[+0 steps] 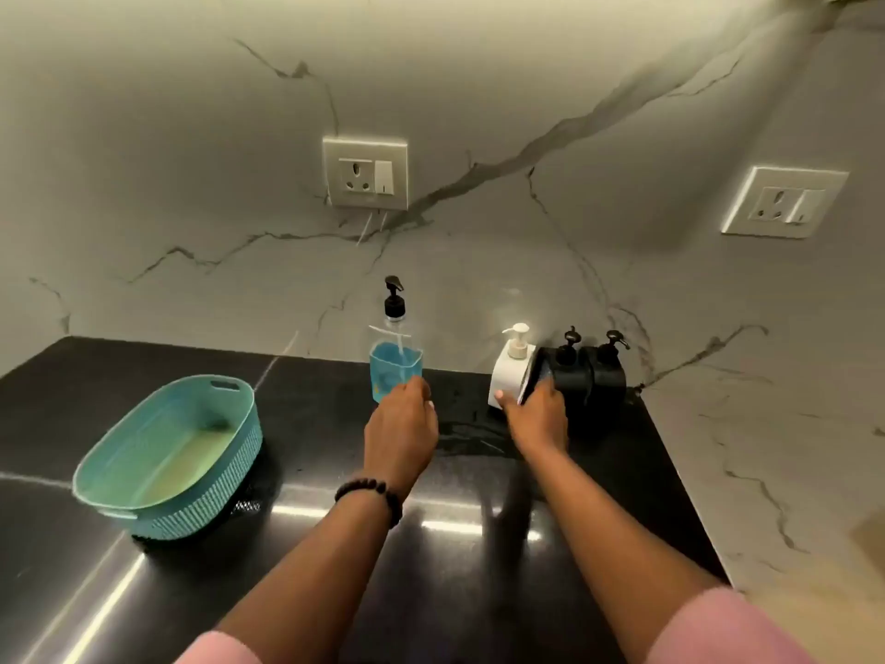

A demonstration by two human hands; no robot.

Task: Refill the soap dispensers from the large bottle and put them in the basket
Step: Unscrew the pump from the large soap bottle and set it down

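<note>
A tall clear pump bottle (393,361) half full of blue liquid, with a black pump, stands at the back of the black counter. My left hand (400,426) reaches to its base, with fingers and thumb curled around the lower part. To the right stand a small white dispenser (508,371) and two black dispensers (572,371) (610,371) by the wall. My right hand (536,414) grips the white dispenser low down, thumb on its front. A dark flat edge shows between it and the black ones. A teal basket (143,472) sits at the left with nothing in it.
The black counter (311,543) meets a marble wall at the back and a marble surface (766,472) on the right. Two wall sockets (366,174) (785,202) are above. A wet patch lies on the counter between my hands.
</note>
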